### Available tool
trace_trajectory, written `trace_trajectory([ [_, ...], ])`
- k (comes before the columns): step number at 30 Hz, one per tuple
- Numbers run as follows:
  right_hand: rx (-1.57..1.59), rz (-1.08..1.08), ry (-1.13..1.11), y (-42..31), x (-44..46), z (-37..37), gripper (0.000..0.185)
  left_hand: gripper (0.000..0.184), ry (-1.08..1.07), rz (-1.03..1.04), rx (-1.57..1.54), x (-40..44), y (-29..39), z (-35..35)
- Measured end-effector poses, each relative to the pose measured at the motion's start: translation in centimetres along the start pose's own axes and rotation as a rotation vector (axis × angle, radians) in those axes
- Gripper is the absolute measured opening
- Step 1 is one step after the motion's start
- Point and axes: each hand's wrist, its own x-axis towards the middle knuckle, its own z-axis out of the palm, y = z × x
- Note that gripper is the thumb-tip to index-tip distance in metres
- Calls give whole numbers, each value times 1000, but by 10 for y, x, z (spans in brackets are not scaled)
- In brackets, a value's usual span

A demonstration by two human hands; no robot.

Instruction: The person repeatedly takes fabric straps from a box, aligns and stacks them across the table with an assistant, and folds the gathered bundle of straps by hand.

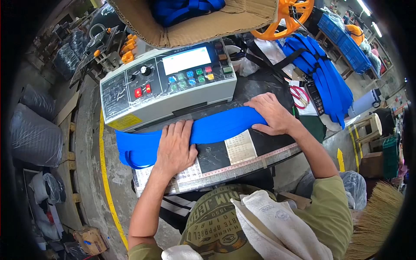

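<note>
A long bundle of blue straps [225, 125] lies across the front of the table, its left end hanging past the table's left edge with a small loop. My left hand [175, 145] rests over the bundle left of its middle, fingers wrapped on top. At the bundle's right end, my right hand [273, 115] grips it between thumb and fingers. Just behind the bundle stands a grey machine [173, 95] with a lit screen, coloured buttons and red switches. Under and in front of the straps are paper sheets [241, 148] and a measuring tape [277, 154] along the table edge.
An open cardboard box [225, 28] with blue straps sits above the machine. On the right are red-handled scissors [300, 96], a calculator [315, 97], a blue strap pile [327, 80] and a bottle [364, 102]. An orange wheel [281, 21] stands behind.
</note>
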Motion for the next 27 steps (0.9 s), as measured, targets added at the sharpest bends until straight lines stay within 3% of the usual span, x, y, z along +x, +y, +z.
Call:
trace_trajectory([
  [8, -29, -12, -13, 3, -4, -6, 70, 97, -153, -97, 120, -55, -78, -38],
  [12, -47, 1, -40, 3, -4, -7, 71, 102, -122, -123, 200, -84, -103, -55],
  [17, -61, 23, -80, 5, -5, -10, 74, 100, -31, -62, 262, -93, -98, -50],
  [20, -72, 6, -61, 4, -5, -21, 75, 101, -189, -114, 244, -84, -98, -72],
  [27, 3, 61, -65, 16, -3, -15, 75, 96, -195, -191, 211, -90, -116, -65],
])
